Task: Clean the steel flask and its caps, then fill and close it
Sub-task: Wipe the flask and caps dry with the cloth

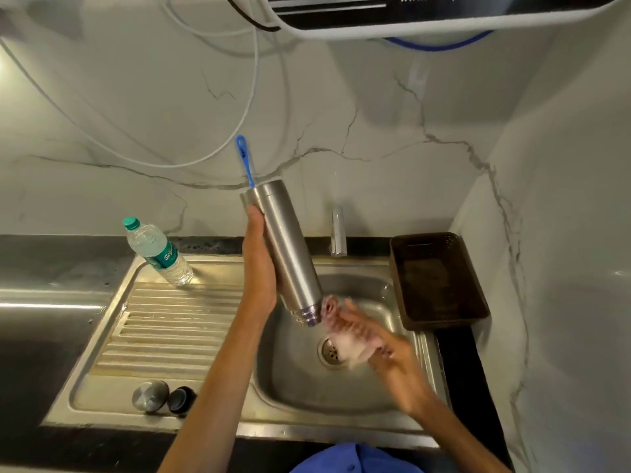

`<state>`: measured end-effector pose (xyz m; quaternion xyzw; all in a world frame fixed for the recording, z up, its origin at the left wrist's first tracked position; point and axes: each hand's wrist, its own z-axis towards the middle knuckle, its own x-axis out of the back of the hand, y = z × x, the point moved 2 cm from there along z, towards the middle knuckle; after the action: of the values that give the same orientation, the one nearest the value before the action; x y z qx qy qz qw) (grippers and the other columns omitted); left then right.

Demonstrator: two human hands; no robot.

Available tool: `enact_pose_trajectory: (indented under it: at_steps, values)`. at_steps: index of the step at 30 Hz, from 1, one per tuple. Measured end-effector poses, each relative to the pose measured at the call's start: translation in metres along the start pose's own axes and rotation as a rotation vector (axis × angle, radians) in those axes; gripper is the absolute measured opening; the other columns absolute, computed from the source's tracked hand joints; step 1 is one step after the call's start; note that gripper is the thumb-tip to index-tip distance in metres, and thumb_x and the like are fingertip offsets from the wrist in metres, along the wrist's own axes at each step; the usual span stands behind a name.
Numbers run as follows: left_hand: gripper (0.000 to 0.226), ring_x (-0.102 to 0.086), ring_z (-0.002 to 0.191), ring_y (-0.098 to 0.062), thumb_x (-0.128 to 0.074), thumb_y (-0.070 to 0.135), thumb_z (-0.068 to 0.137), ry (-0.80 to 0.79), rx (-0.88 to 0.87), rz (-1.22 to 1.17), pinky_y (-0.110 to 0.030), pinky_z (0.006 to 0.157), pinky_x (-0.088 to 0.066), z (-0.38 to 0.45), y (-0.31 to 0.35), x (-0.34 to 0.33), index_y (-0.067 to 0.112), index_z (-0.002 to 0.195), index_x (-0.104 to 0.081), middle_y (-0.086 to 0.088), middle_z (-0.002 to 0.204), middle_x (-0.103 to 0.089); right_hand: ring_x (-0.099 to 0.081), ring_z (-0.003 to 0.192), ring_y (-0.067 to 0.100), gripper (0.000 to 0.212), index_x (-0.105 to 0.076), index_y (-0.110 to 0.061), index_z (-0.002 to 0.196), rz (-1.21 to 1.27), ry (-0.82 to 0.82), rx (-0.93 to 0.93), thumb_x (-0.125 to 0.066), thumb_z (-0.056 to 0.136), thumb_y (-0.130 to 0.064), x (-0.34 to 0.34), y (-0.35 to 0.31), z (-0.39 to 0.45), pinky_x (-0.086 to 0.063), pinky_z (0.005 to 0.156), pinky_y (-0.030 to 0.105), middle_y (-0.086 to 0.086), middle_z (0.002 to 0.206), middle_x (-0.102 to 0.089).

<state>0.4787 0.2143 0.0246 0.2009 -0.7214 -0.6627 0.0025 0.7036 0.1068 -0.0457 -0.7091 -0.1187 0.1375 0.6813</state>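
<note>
My left hand (261, 264) grips the steel flask (290, 247) and holds it tilted, base up and open mouth down, above the sink bowl (293, 377). Just under the mouth is my right hand (382, 349), blurred by motion, fingers spread, with whitish water or foam running over it. Two caps lie on the front of the drainboard: a steel cap (150, 396) and, beside it, a black cap (181, 399). A blue brush handle (244, 158) sticks up behind the flask's base; its lower part is hidden.
A plastic water bottle (158, 252) with a green cap stands at the back of the ribbed drainboard (170, 322). The tap (338, 233) rises behind the bowl. A brown tray (437, 281) sits at the sink's right. A water purifier (409, 15) and white hoses hang overhead.
</note>
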Motion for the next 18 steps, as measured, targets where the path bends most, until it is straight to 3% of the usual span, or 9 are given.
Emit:
enact_pose_trajectory:
  at_steps: [2,4,7,9,11,13,14,16,18]
  values:
    - [0.107,-0.07,0.089,-0.034,-0.057,0.091,0.077,0.026,0.036,-0.09,-0.041,0.076,-0.059,0.0,-0.006,0.01,0.004,0.138,-0.061,-0.022,0.106,-0.073,-0.07,0.119,0.025,0.029,-0.067,-0.02,0.127,0.152,0.298,-0.135,-0.054,0.104,-0.007,0.018,-0.011,0.017,-0.061,0.088,0.029,0.004,0.128,-0.073]
    - [0.098,-0.07,0.081,-0.029,-0.054,0.086,0.078,0.015,0.137,-0.106,-0.036,0.071,-0.057,-0.009,-0.017,0.01,0.004,0.131,-0.066,-0.018,0.097,-0.074,-0.071,0.117,0.02,0.029,-0.066,-0.024,0.127,0.179,0.415,-0.075,-0.053,0.105,-0.012,0.028,-0.031,0.039,-0.06,0.094,0.032,-0.001,0.123,-0.075]
    - [0.086,-0.069,0.076,-0.032,-0.055,0.084,0.078,-0.07,0.263,-0.03,-0.038,0.07,-0.057,-0.028,-0.033,0.0,0.008,0.111,-0.074,-0.021,0.091,-0.072,-0.066,0.123,0.013,0.036,-0.062,-0.023,0.138,0.128,0.346,0.126,-0.054,0.105,-0.011,0.014,-0.071,0.07,-0.053,0.106,0.031,-0.008,0.129,-0.072]
    - [0.075,-0.07,0.084,-0.037,-0.048,0.081,0.09,-0.141,0.268,0.046,-0.046,0.079,-0.06,-0.038,-0.038,-0.014,0.014,0.107,-0.079,-0.024,0.099,-0.074,-0.057,0.137,0.015,0.047,-0.056,-0.024,0.144,-0.065,0.293,0.304,-0.053,0.104,0.001,-0.009,-0.081,0.08,-0.047,0.113,0.033,-0.01,0.144,-0.063]
    - [0.064,-0.072,0.103,-0.035,-0.04,0.069,0.102,-0.173,0.259,-0.035,-0.051,0.099,-0.056,-0.041,-0.035,-0.028,0.022,0.112,-0.082,-0.021,0.116,-0.076,-0.044,0.149,0.025,0.055,-0.046,-0.014,0.154,-0.239,0.271,0.459,-0.051,0.104,0.007,-0.028,-0.07,0.081,-0.044,0.118,0.047,0.003,0.162,-0.044]
    - [0.061,-0.074,0.102,-0.028,-0.046,0.065,0.101,-0.172,0.271,-0.177,-0.044,0.098,-0.057,-0.034,-0.028,-0.031,0.017,0.114,-0.081,-0.017,0.115,-0.076,-0.039,0.151,0.032,0.055,-0.04,-0.013,0.158,-0.291,0.23,0.49,-0.046,0.106,0.003,-0.036,-0.05,0.072,-0.045,0.114,0.059,0.009,0.167,-0.035]
    - [0.066,-0.074,0.096,-0.027,-0.058,0.07,0.093,-0.172,0.284,-0.222,-0.043,0.092,-0.059,-0.029,-0.025,-0.029,0.012,0.118,-0.077,-0.016,0.108,-0.075,-0.037,0.152,0.033,0.053,-0.04,-0.014,0.157,-0.313,0.2,0.482,-0.044,0.106,-0.002,-0.038,-0.039,0.064,-0.046,0.112,0.06,0.009,0.169,-0.031]
    - [0.098,-0.072,0.09,-0.031,-0.073,0.084,0.072,-0.076,0.275,-0.123,-0.046,0.087,-0.061,-0.017,-0.02,-0.02,0.007,0.132,-0.062,-0.017,0.101,-0.072,-0.032,0.155,0.031,0.054,-0.041,-0.021,0.157,-0.366,0.124,0.446,-0.045,0.105,-0.009,-0.042,-0.022,0.042,-0.047,0.112,0.056,0.004,0.171,-0.025]
    - [0.111,-0.073,0.092,-0.041,-0.068,0.093,0.064,0.047,0.223,0.069,-0.052,0.089,-0.062,-0.007,-0.016,-0.009,0.006,0.133,-0.059,-0.022,0.103,-0.073,-0.026,0.158,0.025,0.065,-0.044,-0.032,0.155,-0.385,0.023,0.367,-0.05,0.1,0.003,-0.042,-0.008,0.02,-0.043,0.118,0.05,-0.005,0.172,-0.024]
